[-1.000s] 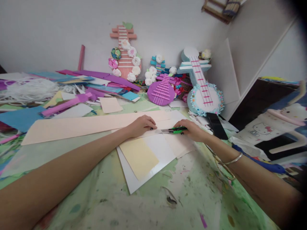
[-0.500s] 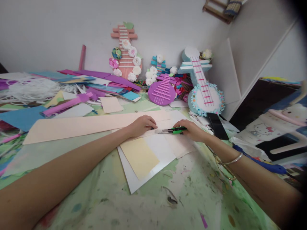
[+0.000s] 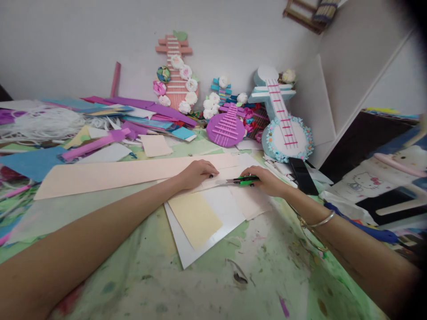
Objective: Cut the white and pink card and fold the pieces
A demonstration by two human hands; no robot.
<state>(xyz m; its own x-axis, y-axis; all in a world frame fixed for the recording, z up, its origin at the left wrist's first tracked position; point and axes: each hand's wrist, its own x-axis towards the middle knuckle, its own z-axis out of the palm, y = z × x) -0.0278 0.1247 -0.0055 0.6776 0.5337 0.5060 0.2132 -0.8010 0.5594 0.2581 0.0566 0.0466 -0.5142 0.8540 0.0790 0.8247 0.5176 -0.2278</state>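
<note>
My right hand (image 3: 265, 180) grips a green and black utility knife (image 3: 247, 180), its blade pointing left and lying low over pale peach foam sheet. My left hand (image 3: 198, 173) is closed, with thumb and fingers pressed together on the long peach foam sheet (image 3: 110, 175), just left of the blade tip. That sheet stretches far to the left. Beneath it lie a white board (image 3: 187, 255), a pale yellow sheet (image 3: 195, 220) and a smaller peach piece (image 3: 251, 204). Whether the blade cuts into the foam I cannot tell.
Handmade foam lutes (image 3: 225, 129) with paper flowers lean along the wall. Coloured foam scraps and white cords (image 3: 53, 124) pile up at the left. A black phone (image 3: 303, 177) and a blue-handled tool (image 3: 363, 224) lie at the right, near a white tumbler (image 3: 363, 180).
My right hand and the knife have shifted very slightly left. My left hand stays pressed at the same spot on the foam sheet.
</note>
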